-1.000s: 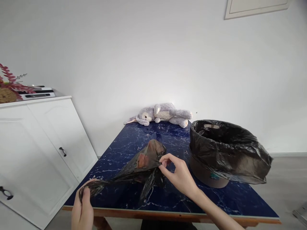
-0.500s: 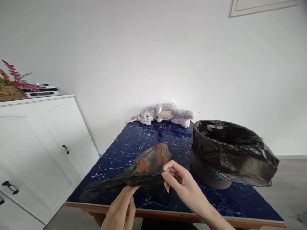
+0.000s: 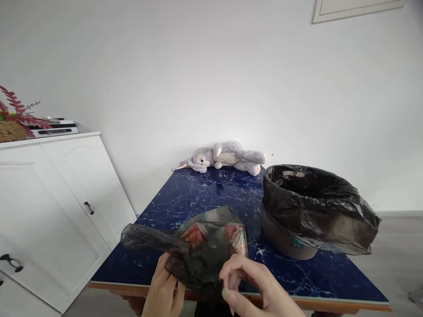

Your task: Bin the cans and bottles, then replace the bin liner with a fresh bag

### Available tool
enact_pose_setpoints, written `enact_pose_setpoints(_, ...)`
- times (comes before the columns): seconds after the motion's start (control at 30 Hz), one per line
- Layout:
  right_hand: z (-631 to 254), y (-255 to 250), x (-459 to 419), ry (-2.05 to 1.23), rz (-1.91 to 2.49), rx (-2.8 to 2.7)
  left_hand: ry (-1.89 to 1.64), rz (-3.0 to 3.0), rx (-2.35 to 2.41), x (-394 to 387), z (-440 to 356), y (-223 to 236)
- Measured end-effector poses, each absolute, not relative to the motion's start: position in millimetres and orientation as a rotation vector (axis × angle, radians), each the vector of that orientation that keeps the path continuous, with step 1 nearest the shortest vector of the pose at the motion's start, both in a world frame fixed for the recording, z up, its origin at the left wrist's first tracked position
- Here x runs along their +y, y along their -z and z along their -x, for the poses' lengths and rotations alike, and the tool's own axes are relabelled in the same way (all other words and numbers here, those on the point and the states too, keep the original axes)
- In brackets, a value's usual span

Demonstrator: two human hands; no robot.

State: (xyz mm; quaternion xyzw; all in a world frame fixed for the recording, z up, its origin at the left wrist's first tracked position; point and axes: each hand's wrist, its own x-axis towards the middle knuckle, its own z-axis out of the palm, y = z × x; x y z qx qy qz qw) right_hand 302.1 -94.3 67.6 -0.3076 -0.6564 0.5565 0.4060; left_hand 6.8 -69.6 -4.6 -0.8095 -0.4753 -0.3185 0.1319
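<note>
A thin black plastic bag (image 3: 208,259) is bunched up above the near edge of the table. Red and pale printed packaging (image 3: 236,235) shows through its see-through film, but its kind is hidden. The bag's twisted, gathered end stretches out to the left. My left hand (image 3: 165,284) grips the bag from the lower left, its fingertips partly behind the film. On the right, my right hand (image 3: 254,284) has curled fingers and a bent thumb at the bag's lower right edge, where the film meets the fingers.
A grey-brown trash bin (image 3: 280,235) stands on the right, with a black liner (image 3: 324,215) folded over its rim. At the back of the blue marble-patterned table (image 3: 194,189) lies a plush bunny (image 3: 228,156). White cabinets (image 3: 62,189) stand left, topped by a wicker basket (image 3: 13,131).
The bag has turned and drawn nearer, showing more packaging through the film. Its gathered end has lifted off the table. My right hand has moved down towards me.
</note>
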Motion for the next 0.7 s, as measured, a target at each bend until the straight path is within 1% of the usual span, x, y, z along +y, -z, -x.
enact_pose_setpoints(0.07, -308, -62, -94, -1.271, 0.793, -1.704, 0.927, 2.384, -1.374, -76, -3, 1)
enact_pose_setpoints(0.13, -315, -54, -91, -1.061, 0.814, -1.731, 0.905, 2.392, -1.374, -81, 1, 1)
enact_pose_setpoints(0.27, -331, -31, -76, -0.723, 0.917, -1.742, 0.862, 2.361, -1.406, -85, 15, 11)
enact_pose_setpoints(0.47, -347, 1, -41, -0.329, 1.042, -1.91, 0.885, 2.326, -1.666, -74, 15, 25)
enact_pose_setpoints(0.57, -347, 11, -29, -0.225, 1.07, -1.986, 0.925, 2.285, -1.735, -61, 5, 22)
enact_pose_setpoints(0.7, -345, 21, -26, -0.23, 1.094, -2.016, 0.913, 2.277, -1.749, -33, -1, 15)
